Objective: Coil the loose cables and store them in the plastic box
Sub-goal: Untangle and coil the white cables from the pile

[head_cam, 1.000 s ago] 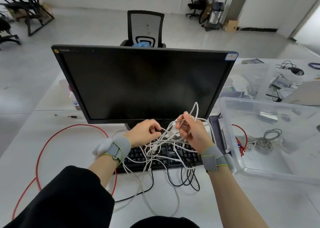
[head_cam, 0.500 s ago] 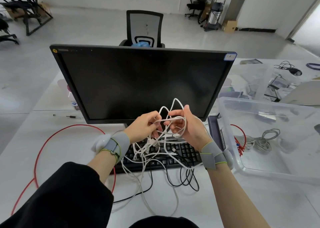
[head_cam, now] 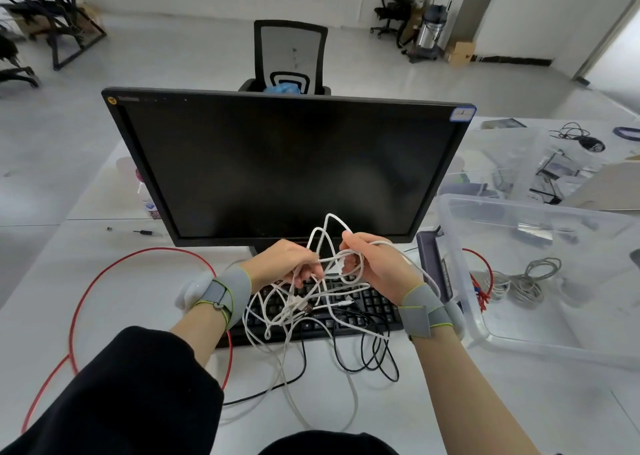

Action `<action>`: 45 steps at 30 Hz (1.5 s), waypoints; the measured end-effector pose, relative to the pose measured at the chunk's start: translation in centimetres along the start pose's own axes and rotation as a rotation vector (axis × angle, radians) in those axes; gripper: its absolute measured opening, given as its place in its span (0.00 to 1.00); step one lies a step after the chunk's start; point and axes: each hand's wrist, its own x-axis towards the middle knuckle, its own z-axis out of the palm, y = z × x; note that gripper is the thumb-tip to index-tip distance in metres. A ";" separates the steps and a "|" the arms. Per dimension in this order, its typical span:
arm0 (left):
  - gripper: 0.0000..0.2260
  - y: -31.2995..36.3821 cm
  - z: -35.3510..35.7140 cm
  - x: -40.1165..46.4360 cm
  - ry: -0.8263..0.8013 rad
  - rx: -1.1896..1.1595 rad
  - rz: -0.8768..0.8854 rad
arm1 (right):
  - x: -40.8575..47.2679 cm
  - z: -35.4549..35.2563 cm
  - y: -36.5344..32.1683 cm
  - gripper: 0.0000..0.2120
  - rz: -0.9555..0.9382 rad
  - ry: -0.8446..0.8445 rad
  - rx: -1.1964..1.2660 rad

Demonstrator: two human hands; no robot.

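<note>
White cables held tangled above keyboard.
Left hand (head_cam: 290, 260) and right hand (head_cam: 374, 264) each grip the white cable (head_cam: 327, 257) loops; plastic box (head_cam: 540, 345) sits at 3 o'clock on the surface (head_cam: 145, 274).

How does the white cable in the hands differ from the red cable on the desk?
The white cable is a tangle, gripped by the left hand and right hand above the keyboard; the red cable lies untouched on the desk in one wide loop. White is raised, red flat. Neither is coiled or boxed.
</note>
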 end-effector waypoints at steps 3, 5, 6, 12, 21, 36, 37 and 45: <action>0.22 0.6 0.3 0.0 -0.075 0.172 -0.078 | 0.4 0.3 0.3 0.15 -0.057 0.045 -0.083; 0.22 0.9 0.4 -0.2 -0.124 0.232 -0.089 | 0.5 0.2 0.5 0.15 -0.081 0.076 -0.125; 0.22 0.9 0.4 -0.2 -0.125 0.234 -0.087 | 0.5 0.2 0.6 0.15 -0.081 0.094 -0.136; 0.24 1.1 1.2 0.3 0.062 0.539 -0.011 | 0.6 0.3 0.8 0.16 0.023 0.176 -0.096; 0.18 1.3 2.1 0.7 0.524 0.984 0.206 | 0.1 1.0 -0.6 0.18 0.075 0.110 -0.200; 0.15 0.1 1.6 2.5 0.674 0.591 0.057 | -0.5 1.5 -1.3 0.23 0.052 -0.125 -0.116; 0.16 -0.1 1.6 2.5 0.687 0.572 0.028 | -0.5 1.3 -1.3 0.23 0.044 -0.113 -0.111; 0.15 1.0 -0.7 2.4 0.764 0.086 -0.049 | 0.1 0.9 -1.4 0.20 0.091 0.041 -0.329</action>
